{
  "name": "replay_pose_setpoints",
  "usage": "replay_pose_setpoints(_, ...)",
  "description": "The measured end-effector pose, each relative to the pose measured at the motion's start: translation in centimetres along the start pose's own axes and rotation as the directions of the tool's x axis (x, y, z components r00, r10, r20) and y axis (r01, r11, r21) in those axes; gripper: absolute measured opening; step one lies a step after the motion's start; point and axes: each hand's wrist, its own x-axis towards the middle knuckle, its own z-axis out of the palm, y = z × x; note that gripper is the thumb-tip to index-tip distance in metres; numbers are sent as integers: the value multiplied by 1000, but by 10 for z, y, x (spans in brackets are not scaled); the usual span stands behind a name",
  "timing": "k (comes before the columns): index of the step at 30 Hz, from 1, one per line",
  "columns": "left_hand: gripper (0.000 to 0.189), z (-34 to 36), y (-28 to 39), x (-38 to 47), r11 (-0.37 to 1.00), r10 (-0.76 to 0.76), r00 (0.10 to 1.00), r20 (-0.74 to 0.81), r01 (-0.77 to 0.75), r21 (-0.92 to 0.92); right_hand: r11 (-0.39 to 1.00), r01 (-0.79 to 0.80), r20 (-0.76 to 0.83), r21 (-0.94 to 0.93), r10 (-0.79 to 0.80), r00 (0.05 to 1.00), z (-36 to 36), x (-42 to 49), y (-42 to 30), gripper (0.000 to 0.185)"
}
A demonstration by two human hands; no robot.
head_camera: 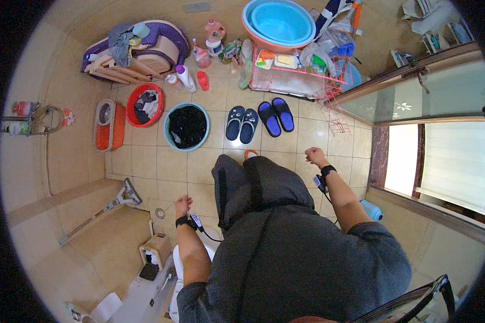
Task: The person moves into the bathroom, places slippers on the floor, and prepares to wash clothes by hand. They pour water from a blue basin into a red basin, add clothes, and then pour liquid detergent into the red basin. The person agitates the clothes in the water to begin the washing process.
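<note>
My left hand (183, 206) hangs empty at my side with its fingers loosely apart, near the white toilet (178, 258). On the other side my right hand (315, 157) is held out over the tiles, its fingers curled in and nothing visible in them. Each wrist wears a black band with a small cabled device. On the floor before me lie dark clogs (241, 125) and black-and-purple slippers (275, 117). To their left is a light blue basin (206, 133) containing dark cloth in what looks like water. A red basin (160, 109) beyond it has dark and white clothes inside.
A red-and-white mop bucket (118, 125) stands by the left wall. Bottles (186, 78) stand along the back. Stacked basins (283, 24) rest above a pink wire rack (262, 82). A floor squeegee (105, 210) leans at left; a glass-paned door (412, 97) is at right.
</note>
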Motion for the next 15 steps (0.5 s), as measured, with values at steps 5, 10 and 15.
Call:
replay_pose_setpoints(5, 26, -7, -53, -18, 956, -293, 956, 17, 293, -10, 993, -41, 61, -114, 48, 997, -11, 16, 29, 20)
replay_pose_setpoints(10, 28, -2, -54, -10, 984, -179, 982, -60, 180, 17, 990, -120, 167, -76, 131, 977, -20, 14, 43, 16)
replay_pose_setpoints(15, 26, 10, -25, 9, 963, 234, 965, -120, -248, -109, 949, -146, 210, -280, 209, 955, -13, 19, 19, 18)
